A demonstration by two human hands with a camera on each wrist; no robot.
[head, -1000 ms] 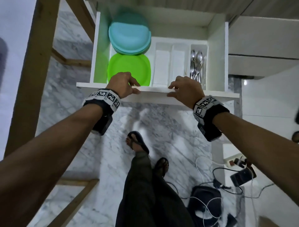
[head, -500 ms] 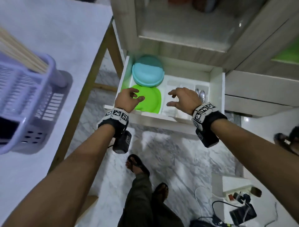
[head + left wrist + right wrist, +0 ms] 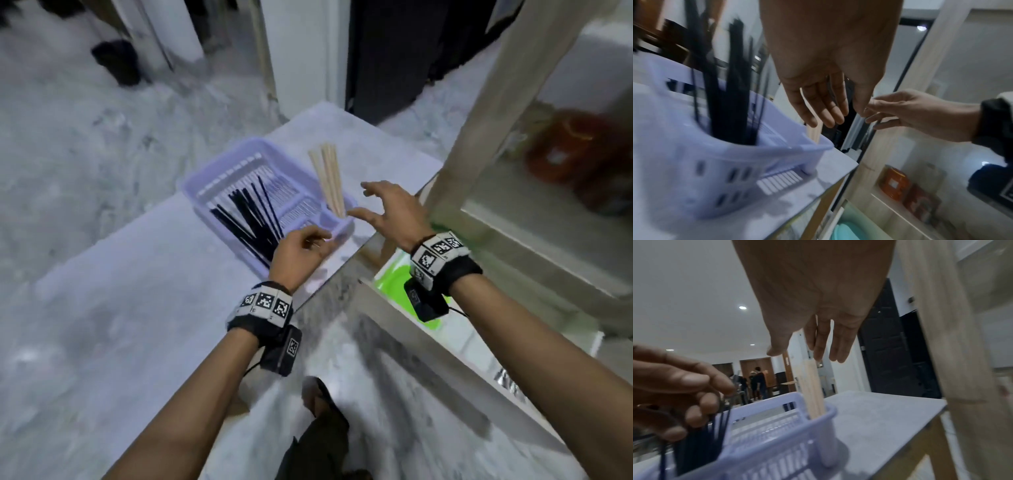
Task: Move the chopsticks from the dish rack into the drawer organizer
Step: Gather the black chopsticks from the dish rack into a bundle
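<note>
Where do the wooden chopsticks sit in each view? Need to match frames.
Head: wooden chopsticks upper centre, standing in the rack's right corner.
Left wrist: only a pale sliver at centre, below the fingers.
Right wrist: centre, upright.
Shared landmark: lilac dish rack.

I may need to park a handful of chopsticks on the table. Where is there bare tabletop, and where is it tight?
The tabletop is bare on the near side of the dish rack, and again beyond it toward the far corner. It is tight at the rack's near right corner, where both hands, left and right, crowd the wooden chopsticks and black chopsticks.
</note>
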